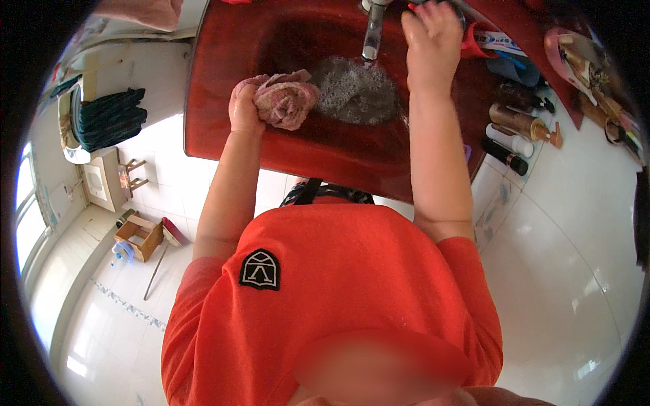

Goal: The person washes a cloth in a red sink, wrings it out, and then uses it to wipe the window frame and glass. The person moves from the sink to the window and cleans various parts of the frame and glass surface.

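Note:
My left hand (245,109) is closed round a bunched, wet-looking pink washcloth (288,101) above the left part of a dark red washbasin (223,74). Foamy grey water (355,95) lies in the bowl, just right of the cloth. Over the water hangs a chrome tap (372,37). My right hand (433,44) reaches to the far side of the basin, right of the tap. Its fingers are stretched out and slightly apart, with the tips at the picture's upper edge. A small red thing shows beside those fingertips, too little of it to name.
On the right ledge stand a red cup (477,42) with tubes, a blue cup (514,68), a brown pump bottle (521,123), a white bottle (509,141) and a black bottle (504,157). At left are dark hanging cloth (112,116) and a wooden box (139,237) on the floor.

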### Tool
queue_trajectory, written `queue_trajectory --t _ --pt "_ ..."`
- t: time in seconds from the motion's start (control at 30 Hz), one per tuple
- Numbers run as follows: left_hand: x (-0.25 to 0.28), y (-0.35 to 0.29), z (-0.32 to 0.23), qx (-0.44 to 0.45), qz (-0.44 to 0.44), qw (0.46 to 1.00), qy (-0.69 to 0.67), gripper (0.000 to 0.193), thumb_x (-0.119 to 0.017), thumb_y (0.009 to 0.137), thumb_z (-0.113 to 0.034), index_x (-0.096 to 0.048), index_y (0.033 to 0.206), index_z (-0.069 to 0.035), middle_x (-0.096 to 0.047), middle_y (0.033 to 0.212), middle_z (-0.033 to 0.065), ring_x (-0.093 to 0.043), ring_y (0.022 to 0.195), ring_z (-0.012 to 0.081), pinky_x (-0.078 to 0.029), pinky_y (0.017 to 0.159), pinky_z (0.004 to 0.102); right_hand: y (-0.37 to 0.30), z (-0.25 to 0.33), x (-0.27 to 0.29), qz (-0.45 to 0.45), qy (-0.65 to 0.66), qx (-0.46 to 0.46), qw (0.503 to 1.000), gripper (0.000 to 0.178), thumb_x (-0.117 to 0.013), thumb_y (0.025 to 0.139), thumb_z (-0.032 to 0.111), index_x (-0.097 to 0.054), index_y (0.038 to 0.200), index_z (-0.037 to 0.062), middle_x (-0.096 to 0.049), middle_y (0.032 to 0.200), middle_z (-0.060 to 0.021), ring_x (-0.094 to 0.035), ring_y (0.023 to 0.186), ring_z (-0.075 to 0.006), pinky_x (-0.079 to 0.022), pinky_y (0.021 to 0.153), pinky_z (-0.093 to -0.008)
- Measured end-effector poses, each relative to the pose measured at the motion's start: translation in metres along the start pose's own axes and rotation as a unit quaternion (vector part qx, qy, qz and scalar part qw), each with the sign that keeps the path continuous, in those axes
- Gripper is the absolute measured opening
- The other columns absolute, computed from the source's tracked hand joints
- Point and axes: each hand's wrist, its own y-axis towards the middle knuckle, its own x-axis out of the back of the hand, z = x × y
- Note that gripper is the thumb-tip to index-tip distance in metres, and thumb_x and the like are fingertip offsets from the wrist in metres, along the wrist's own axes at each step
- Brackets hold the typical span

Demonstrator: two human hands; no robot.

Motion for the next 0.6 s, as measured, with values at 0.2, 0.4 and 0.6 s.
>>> queue_trajectory --t 0.2,0.4,0.6 --pt "0.002 -0.01 0.001 -0.007 0.009 1.0 -0.001 0.024 -0.054 0.087 -0.003 -0.063 0.108 0.004 -0.068 0.11 0.0164 -0.065 0.101 0.029 -0.055 0.092 0.0405 0.037 0.009 -0.01 0.219 -0.582 0.235 0.747 0.052 -0.065 0.087 0.013 -0.052 0.136 0.0006 -0.049 0.142 -0.02 -0.046 0.131 -0.0398 -0.034 0.113 -0.0498" --pt "0.011 -0.013 -0.007 -0.021 -0.024 0.999 0.014 0.026 -0.054 0.087 -0.005 -0.063 0.11 0.004 -0.068 0.107 0.0161 -0.066 0.098 0.0278 -0.056 0.089 0.0393 0.042 0.012 0.026 0.157 -0.677 0.358 0.624 0.048 -0.059 0.084 0.008 -0.056 0.132 0.0017 -0.056 0.135 -0.016 -0.05 0.127 -0.0352 -0.034 0.113 -0.0528" --pt "0.043 -0.001 0.007 -0.065 -0.034 0.996 0.044 0.026 -0.056 0.086 -0.003 -0.063 0.11 0.002 -0.069 0.107 0.0138 -0.066 0.097 0.0253 -0.056 0.088 0.0377 -0.039 -0.011 0.054 0.236 -0.468 0.39 0.757 0.018 -0.068 0.081 0.011 -0.067 0.098 0.0064 -0.069 0.093 -0.0093 -0.064 0.087 -0.0339 -0.051 0.078 -0.0442"
